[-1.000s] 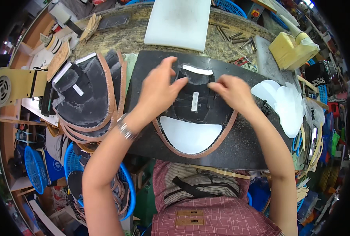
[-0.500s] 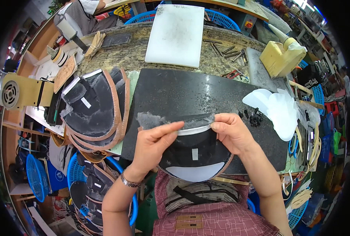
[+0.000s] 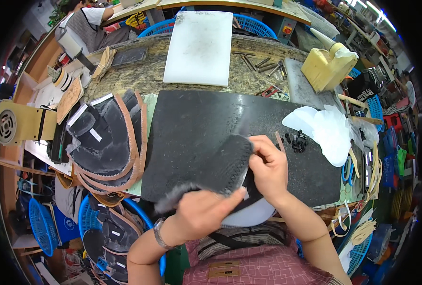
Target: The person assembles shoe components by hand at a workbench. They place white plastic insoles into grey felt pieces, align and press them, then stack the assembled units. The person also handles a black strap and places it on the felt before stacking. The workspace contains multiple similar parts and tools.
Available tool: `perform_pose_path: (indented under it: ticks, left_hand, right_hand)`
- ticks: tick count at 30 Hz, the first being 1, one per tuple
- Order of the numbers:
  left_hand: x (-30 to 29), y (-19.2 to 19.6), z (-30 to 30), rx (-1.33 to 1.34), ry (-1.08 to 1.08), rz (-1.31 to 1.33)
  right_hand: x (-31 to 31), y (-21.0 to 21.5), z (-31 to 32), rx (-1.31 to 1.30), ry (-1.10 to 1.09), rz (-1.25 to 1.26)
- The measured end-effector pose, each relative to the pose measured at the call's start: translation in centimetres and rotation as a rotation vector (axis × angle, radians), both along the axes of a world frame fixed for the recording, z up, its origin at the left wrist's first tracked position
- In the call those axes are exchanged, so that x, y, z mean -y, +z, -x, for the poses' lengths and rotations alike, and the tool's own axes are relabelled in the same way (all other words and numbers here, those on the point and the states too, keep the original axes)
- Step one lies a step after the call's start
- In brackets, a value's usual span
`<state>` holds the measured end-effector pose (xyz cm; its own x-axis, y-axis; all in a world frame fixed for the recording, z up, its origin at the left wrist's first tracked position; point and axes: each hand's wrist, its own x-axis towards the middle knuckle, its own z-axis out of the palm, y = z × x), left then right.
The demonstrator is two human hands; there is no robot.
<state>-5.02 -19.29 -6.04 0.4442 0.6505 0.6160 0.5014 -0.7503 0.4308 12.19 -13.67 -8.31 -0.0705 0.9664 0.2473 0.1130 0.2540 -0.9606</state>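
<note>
Above the front of the black mat, both hands hold a dark, fleece-lined shoe upper, its zigzag-stitched seam turned upward. My right hand pinches the seam at its upper right end, fingers curled. Lower down, my left hand grips the piece near the fluffy edge, its index finger stretched along the seam; its other fingers are partly hidden. A curved white plastic piece shows at the upper's lower part, near my apron. To the left lies a stack of similar uppers with brown stitched rims.
White plastic pieces and small black parts lie on the right. A white board, metal punches and a yellow tape dispenser-like block stand farther back. A blue basket is low left; a person sits far left.
The upper has been turned from level to slanting, its stitched seam now facing up. My left hand has come down and right, and my right hand has shifted slightly.
</note>
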Motion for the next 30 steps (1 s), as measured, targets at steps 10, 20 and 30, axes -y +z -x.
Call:
perform_pose_path:
  ticks: [10, 20, 30]
  left_hand:
    - [-4.6, -4.1, 1.6, 0.458, 0.376, 0.889]
    - [-5.7, -8.1, 2.2, -0.039, 0.210, 0.207]
    - [-6.6, -8.0, 1.7, -0.127, 0.171, 0.154]
  right_hand:
    - [-3.4, -2.5, -4.0, 1.034, 0.433, -0.506]
    - [-4.7, -1.3, -4.1, 1.055, 0.824, -0.621]
    - [-5.0, -4.7, -3.1, 0.921, 0.438, -0.878]
